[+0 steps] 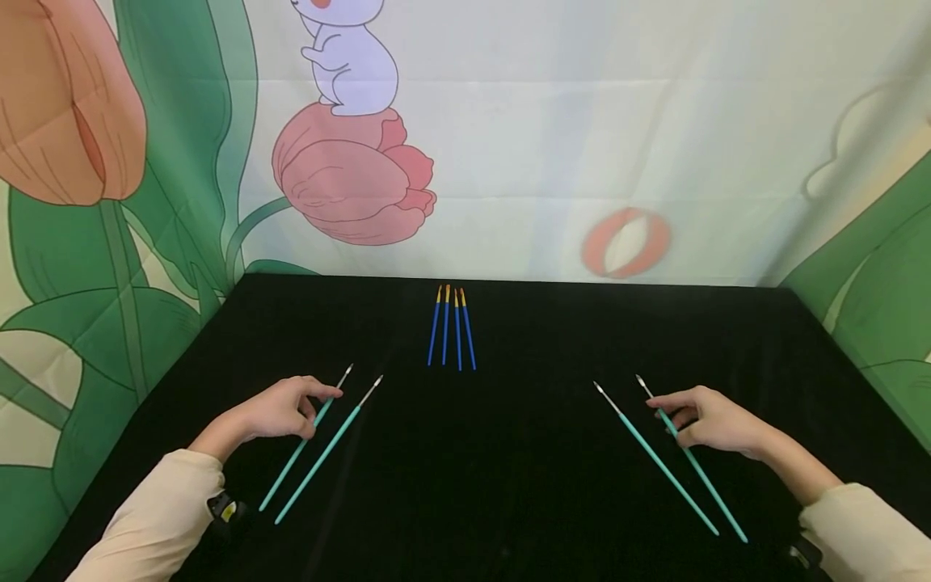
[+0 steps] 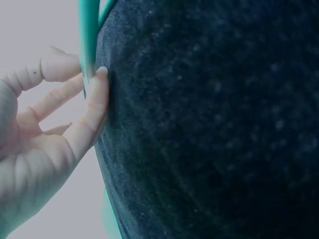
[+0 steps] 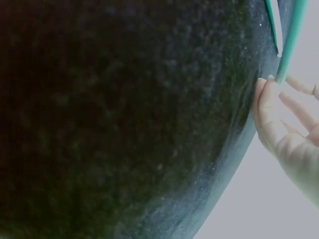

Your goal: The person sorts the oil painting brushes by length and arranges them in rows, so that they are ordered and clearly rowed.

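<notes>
In the head view my left hand (image 1: 282, 408) holds the outer of two teal paintbrushes at the left, its thumb and fingertips on either side of the handle (image 1: 285, 471). Another teal paintbrush (image 1: 326, 449) lies alongside, just to its right. On the other side, my right hand (image 1: 716, 422) pinches the outer teal paintbrush (image 1: 716, 494) near its ferrule. An inner teal paintbrush (image 1: 662, 465) lies to the left of that one. All bristle tips point away from me. Both wrist views show the teal handles (image 2: 89, 35) (image 3: 294, 40) meeting the fingertips.
Several blue paintbrushes (image 1: 445, 331) with golden-brown tips lie side by side at the table's far middle. The table (image 1: 494, 461) has a black cloth top. Behind it hangs a printed curtain (image 1: 509, 145) with tulips and a white animal.
</notes>
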Action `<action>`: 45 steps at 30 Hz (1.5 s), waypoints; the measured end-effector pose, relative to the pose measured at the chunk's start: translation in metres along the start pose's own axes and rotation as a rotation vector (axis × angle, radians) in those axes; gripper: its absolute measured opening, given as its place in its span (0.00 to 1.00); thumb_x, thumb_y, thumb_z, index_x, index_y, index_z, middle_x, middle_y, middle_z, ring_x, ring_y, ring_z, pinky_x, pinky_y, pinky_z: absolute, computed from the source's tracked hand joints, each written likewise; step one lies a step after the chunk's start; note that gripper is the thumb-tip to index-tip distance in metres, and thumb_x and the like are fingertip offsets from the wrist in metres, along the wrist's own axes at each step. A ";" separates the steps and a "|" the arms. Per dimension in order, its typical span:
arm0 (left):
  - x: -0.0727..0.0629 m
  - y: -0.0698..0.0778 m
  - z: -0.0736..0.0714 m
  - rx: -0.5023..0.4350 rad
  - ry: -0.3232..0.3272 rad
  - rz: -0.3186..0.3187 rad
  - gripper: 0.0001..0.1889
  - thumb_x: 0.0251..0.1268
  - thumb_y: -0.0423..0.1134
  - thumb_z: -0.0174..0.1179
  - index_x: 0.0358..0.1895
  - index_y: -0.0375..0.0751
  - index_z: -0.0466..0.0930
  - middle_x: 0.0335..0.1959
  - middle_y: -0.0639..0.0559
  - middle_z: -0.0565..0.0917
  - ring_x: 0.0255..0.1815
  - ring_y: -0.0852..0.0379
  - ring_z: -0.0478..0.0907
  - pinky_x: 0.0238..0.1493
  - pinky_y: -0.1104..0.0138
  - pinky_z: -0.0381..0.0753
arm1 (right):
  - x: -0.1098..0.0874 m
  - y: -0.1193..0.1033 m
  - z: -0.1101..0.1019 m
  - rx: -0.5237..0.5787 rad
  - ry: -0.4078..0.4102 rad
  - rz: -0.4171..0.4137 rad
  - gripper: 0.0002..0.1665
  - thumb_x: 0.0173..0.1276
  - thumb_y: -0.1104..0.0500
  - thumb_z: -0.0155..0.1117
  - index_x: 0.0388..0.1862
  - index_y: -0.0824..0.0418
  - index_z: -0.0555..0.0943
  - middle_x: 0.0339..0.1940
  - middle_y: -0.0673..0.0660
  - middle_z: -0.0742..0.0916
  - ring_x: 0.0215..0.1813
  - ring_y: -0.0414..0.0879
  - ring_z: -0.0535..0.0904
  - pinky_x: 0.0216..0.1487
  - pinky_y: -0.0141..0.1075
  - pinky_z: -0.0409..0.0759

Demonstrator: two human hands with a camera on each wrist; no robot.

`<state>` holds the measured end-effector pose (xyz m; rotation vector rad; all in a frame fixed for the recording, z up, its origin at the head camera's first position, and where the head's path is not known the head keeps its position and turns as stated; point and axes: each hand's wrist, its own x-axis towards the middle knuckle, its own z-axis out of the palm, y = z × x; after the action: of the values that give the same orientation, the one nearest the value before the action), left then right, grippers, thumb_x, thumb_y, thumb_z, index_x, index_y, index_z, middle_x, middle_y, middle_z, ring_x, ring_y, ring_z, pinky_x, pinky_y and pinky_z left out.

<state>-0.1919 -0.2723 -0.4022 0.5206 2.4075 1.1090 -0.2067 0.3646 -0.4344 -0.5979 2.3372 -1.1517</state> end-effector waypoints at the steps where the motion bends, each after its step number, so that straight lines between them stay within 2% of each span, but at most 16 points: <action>1: 0.000 0.000 0.000 0.000 0.002 0.004 0.35 0.50 0.17 0.61 0.68 0.14 0.70 0.57 0.27 0.73 0.31 0.55 0.76 0.32 0.65 0.76 | 0.001 0.008 -0.002 0.009 -0.005 -0.026 0.38 0.59 0.74 0.66 0.71 0.78 0.74 0.57 0.66 0.84 0.45 0.46 0.85 0.38 0.39 0.86; 2: 0.000 0.000 0.000 0.001 0.004 0.011 0.35 0.50 0.17 0.61 0.68 0.14 0.69 0.57 0.26 0.73 0.30 0.55 0.75 0.32 0.65 0.76 | 0.002 0.015 -0.003 0.015 -0.001 -0.023 0.37 0.60 0.74 0.67 0.71 0.74 0.76 0.57 0.61 0.85 0.44 0.45 0.86 0.39 0.39 0.86; 5: 0.000 0.001 0.001 0.004 0.016 0.030 0.36 0.50 0.18 0.60 0.70 0.13 0.67 0.56 0.27 0.72 0.29 0.56 0.75 0.31 0.66 0.75 | 0.001 0.020 -0.004 0.027 0.001 -0.031 0.37 0.62 0.73 0.67 0.73 0.74 0.75 0.58 0.55 0.86 0.44 0.44 0.86 0.39 0.39 0.86; 8: -0.001 0.003 0.002 -0.014 0.039 0.045 0.37 0.52 0.18 0.61 0.71 0.14 0.66 0.57 0.28 0.71 0.31 0.56 0.75 0.32 0.66 0.76 | -0.003 0.000 0.000 0.047 0.012 -0.020 0.37 0.63 0.73 0.65 0.73 0.80 0.71 0.61 0.63 0.85 0.44 0.44 0.86 0.40 0.38 0.86; 9: -0.001 0.004 0.003 -0.019 0.047 0.051 0.37 0.53 0.18 0.61 0.71 0.14 0.66 0.57 0.29 0.71 0.33 0.56 0.76 0.32 0.66 0.76 | -0.005 -0.009 0.002 0.054 0.013 -0.026 0.38 0.63 0.74 0.64 0.72 0.84 0.68 0.61 0.68 0.84 0.43 0.43 0.85 0.40 0.38 0.86; 12: -0.001 0.007 0.005 -0.038 0.070 0.075 0.36 0.54 0.19 0.62 0.71 0.15 0.66 0.56 0.31 0.71 0.35 0.56 0.76 0.33 0.66 0.77 | -0.010 -0.035 0.008 0.093 0.035 0.017 0.39 0.63 0.75 0.62 0.72 0.88 0.63 0.61 0.79 0.80 0.43 0.42 0.85 0.41 0.37 0.85; 16: 0.000 0.011 0.007 -0.066 0.083 0.097 0.36 0.56 0.19 0.62 0.72 0.15 0.66 0.55 0.33 0.71 0.36 0.55 0.76 0.34 0.67 0.78 | -0.014 -0.052 0.013 0.125 0.052 0.044 0.38 0.64 0.77 0.60 0.72 0.89 0.61 0.62 0.82 0.78 0.45 0.40 0.85 0.44 0.36 0.86; 20: 0.000 0.014 0.009 -0.097 0.092 0.106 0.36 0.56 0.19 0.62 0.72 0.15 0.65 0.56 0.31 0.72 0.37 0.55 0.77 0.35 0.67 0.79 | -0.015 -0.053 0.014 0.168 0.061 0.038 0.38 0.66 0.76 0.60 0.73 0.88 0.60 0.62 0.78 0.80 0.47 0.40 0.85 0.46 0.36 0.87; 28: 0.000 0.015 0.012 -0.153 0.127 0.147 0.35 0.60 0.20 0.62 0.73 0.15 0.64 0.56 0.30 0.72 0.40 0.56 0.79 0.39 0.66 0.81 | -0.011 -0.050 0.016 0.304 0.086 -0.008 0.37 0.69 0.77 0.61 0.73 0.88 0.59 0.58 0.56 0.86 0.49 0.42 0.87 0.47 0.37 0.88; 35: 0.002 0.019 0.016 -0.191 0.141 0.137 0.35 0.61 0.21 0.62 0.73 0.15 0.64 0.58 0.28 0.71 0.43 0.51 0.80 0.42 0.65 0.83 | -0.008 -0.055 0.019 0.305 0.095 -0.010 0.38 0.69 0.77 0.63 0.73 0.88 0.59 0.58 0.56 0.86 0.48 0.41 0.87 0.47 0.37 0.88; 45: 0.005 0.027 0.023 -0.190 0.128 0.155 0.34 0.61 0.20 0.61 0.73 0.16 0.65 0.54 0.36 0.72 0.44 0.50 0.80 0.41 0.66 0.82 | -0.008 -0.057 0.019 0.298 0.108 0.021 0.39 0.69 0.76 0.63 0.74 0.87 0.59 0.59 0.61 0.85 0.49 0.41 0.87 0.48 0.37 0.87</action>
<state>-0.1803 -0.2391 -0.3954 0.5952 2.3672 1.4620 -0.1791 0.3253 -0.3964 -0.4123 2.1909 -1.5189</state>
